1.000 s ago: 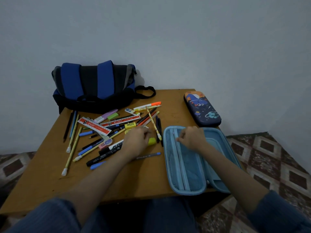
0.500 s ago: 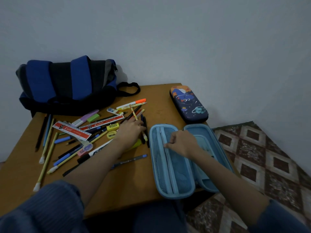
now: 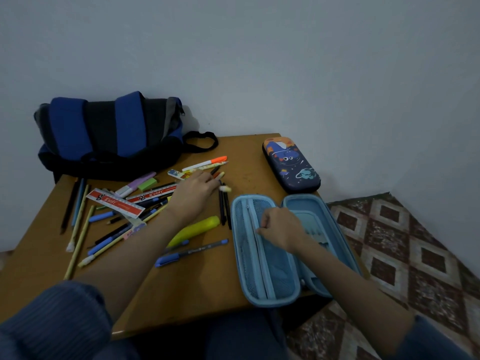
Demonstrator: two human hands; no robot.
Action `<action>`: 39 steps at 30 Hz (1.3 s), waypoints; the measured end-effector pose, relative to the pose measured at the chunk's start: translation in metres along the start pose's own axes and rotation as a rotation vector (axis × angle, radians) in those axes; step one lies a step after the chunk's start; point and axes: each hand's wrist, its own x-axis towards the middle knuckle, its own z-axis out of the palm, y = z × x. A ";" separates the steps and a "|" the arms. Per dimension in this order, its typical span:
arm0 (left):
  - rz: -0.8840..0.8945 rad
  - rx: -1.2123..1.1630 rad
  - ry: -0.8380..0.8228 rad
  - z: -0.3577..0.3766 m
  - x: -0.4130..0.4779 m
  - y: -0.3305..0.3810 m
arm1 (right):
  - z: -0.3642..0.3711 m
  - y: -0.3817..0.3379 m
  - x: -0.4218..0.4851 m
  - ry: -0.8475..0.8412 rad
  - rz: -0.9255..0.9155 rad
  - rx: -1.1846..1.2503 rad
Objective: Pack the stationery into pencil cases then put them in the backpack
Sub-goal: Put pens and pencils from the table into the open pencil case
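A light blue pencil case (image 3: pixel 262 287) lies open at the table's right front. My right hand (image 3: pixel 280 228) is curled on its middle divider and pinches at the zip of the mesh pocket. My left hand (image 3: pixel 194 194) reaches across the stationery pile, fingers stretched onto the pens and pencils (image 3: pixel 217 175) at its far side. Two black pens (image 3: pixel 224 207) lie just left of the case. A yellow marker (image 3: pixel 197 228) and a blue pen (image 3: pixel 192 253) lie beside my left forearm. A closed dark space-print case (image 3: pixel 291 165) sits at the back right. The blue and black backpack (image 3: pixel 109 133) stands at the back left.
Red rulers (image 3: pixel 114 202), an orange highlighter (image 3: pixel 207 161), a green eraser (image 3: pixel 147 183) and several long pencils (image 3: pixel 78 219) are scattered over the left of the wooden table (image 3: pixel 181 289). The wall is close behind. Patterned floor (image 3: pixel 389 242) shows past the table's right edge.
My left hand has moved away from me across the pile to the far pens, uncovering the yellow marker. My right hand has slid a little nearer along the case's zip.
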 end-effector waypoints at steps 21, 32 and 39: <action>-0.823 -0.859 0.416 -0.057 -0.018 0.051 | -0.002 -0.013 0.001 -0.084 0.106 -0.109; -0.898 -0.912 0.352 -0.046 -0.031 0.059 | -0.003 -0.015 -0.005 -0.061 0.072 -0.091; -0.975 -1.009 0.378 -0.042 -0.036 0.067 | -0.003 -0.005 -0.008 -0.020 0.082 0.136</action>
